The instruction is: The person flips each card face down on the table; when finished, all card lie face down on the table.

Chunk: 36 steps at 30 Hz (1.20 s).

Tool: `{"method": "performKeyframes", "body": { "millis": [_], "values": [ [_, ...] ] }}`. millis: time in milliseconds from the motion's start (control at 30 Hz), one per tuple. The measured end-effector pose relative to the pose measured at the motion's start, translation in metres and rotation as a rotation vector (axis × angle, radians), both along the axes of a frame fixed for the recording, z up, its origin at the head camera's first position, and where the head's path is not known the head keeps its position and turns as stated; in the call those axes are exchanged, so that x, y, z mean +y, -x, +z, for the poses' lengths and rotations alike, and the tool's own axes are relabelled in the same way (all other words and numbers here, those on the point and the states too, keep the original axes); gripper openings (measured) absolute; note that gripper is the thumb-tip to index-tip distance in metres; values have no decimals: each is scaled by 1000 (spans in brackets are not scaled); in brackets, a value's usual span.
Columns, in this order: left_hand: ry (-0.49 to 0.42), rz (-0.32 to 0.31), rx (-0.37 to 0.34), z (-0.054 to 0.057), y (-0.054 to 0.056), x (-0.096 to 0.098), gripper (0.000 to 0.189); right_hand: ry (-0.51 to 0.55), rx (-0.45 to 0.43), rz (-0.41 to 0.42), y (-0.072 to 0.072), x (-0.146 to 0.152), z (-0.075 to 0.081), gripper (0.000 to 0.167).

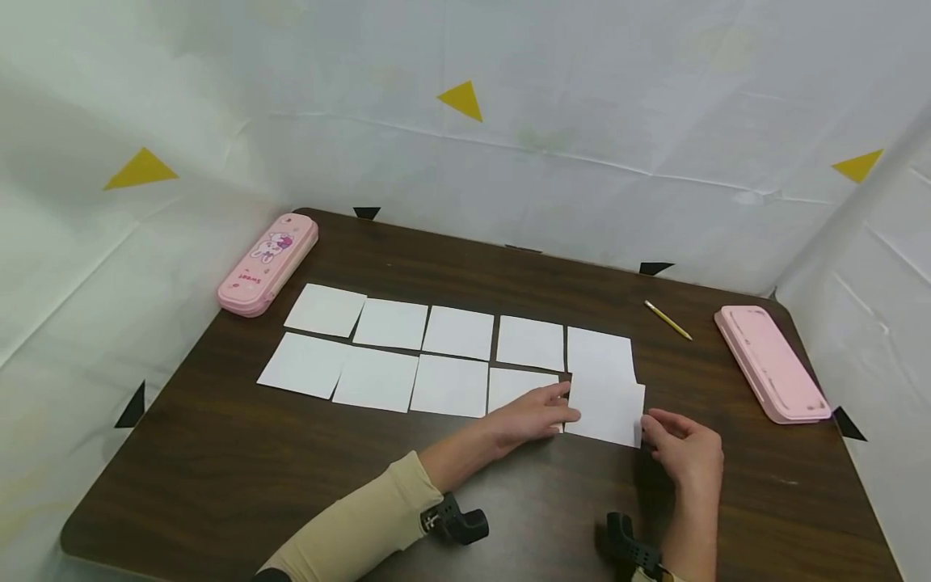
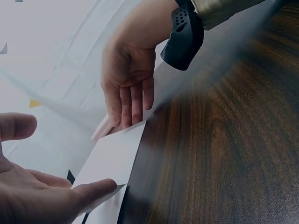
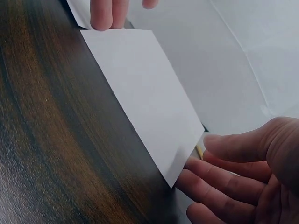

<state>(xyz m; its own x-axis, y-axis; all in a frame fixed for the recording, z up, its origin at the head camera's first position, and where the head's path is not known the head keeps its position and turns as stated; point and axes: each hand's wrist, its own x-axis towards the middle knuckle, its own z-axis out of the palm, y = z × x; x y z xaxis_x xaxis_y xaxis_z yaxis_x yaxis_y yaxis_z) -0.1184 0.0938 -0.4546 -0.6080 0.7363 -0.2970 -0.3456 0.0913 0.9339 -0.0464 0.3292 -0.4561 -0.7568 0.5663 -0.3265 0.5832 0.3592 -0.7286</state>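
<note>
A white square card point(image 1: 605, 414) lies at the right end of the nearer row, its upper edge against or over another white card point(image 1: 600, 354). My left hand point(image 1: 534, 416) reaches across a neighbouring card point(image 1: 520, 386), partly hiding it, with extended fingertips at the left edge of the end card. On the opposite side, my right hand point(image 1: 685, 451) has its fingertips right at the card's right edge. The right wrist view shows the thumb point(image 3: 233, 147) apart from the loosely bent fingers point(image 3: 219, 179), and the card point(image 3: 140, 93) between both hands.
Several more white cards point(image 1: 374, 378) form two rows to the left on the dark wooden table point(image 1: 509, 501). A pink pencil case point(image 1: 267, 265) stands at the far left, another pink case point(image 1: 773, 364) at the right. A yellow pencil point(image 1: 667, 320) lies behind the cards.
</note>
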Motion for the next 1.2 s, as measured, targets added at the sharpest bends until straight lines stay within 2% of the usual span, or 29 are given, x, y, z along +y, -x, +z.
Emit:
{"method": "performKeyframes", "body": {
  "millis": [267,900,1100,1200],
  "values": [
    [16,-13,-17,-1,0,-2,73,-58,-37,16,1,-1,1,44],
    [-18,-13,-13,-3,-1,-2,65,-92,-58,34,-2,0,3,50],
    [-23,6,9,-3,-2,-1,64,-102,-52,41,-2,0,5,53],
    [-1,19,57,-2,-1,-2,62,-114,-14,61,-3,-1,7,53]
  ]
}}
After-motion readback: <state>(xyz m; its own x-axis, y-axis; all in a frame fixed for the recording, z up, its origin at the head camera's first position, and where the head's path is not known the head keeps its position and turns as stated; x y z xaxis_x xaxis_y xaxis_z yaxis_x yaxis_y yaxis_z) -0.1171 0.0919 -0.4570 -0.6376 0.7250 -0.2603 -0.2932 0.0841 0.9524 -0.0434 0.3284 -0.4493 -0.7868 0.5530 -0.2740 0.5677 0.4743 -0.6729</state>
